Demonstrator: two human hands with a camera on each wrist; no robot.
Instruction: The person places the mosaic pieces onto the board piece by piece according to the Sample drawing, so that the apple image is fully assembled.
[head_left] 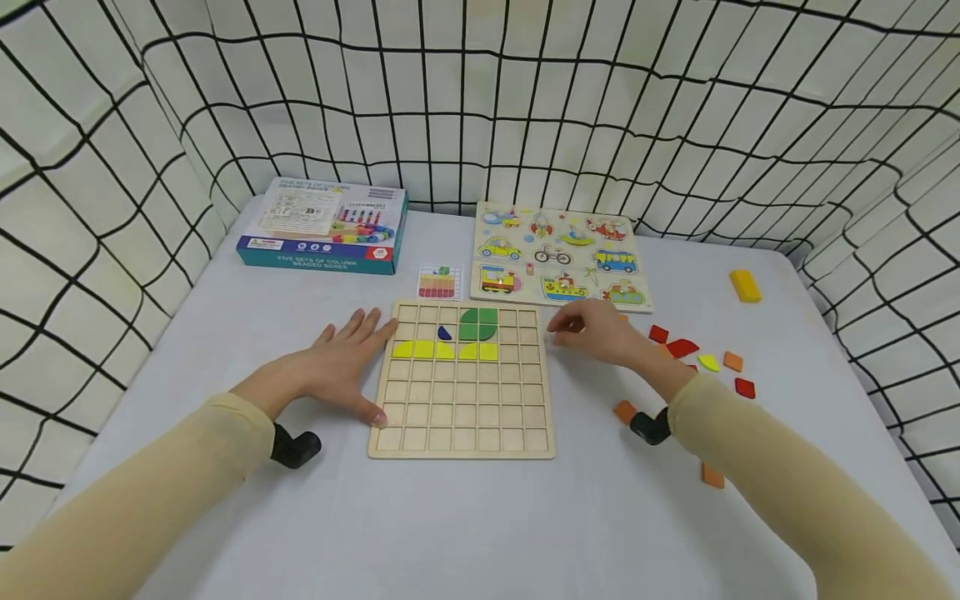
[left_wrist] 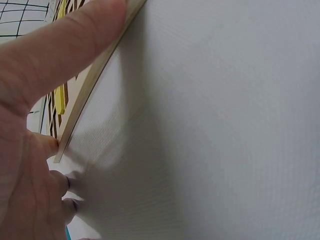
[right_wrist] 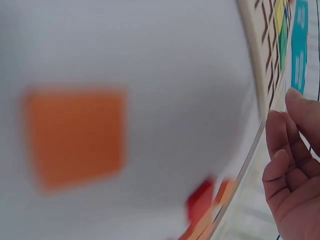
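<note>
So my left hand [head_left: 341, 358] is spread wide, not gripping anything, thumb and index touching the wooden board [head_left: 467, 415] to their right. My right hand [head_left: 596, 332] is loosely curled just off the board's other side, nothing visible in it, an orange tile [head_left: 625, 412] nearer me than those fingers.

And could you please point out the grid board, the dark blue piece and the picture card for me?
Grid board [head_left: 467, 392]: head view, a bare square near its middle.
Dark blue piece [head_left: 445, 332]: head view, middle of its top face.
Picture card [head_left: 440, 282]: head view, middle of its printed face.
</note>
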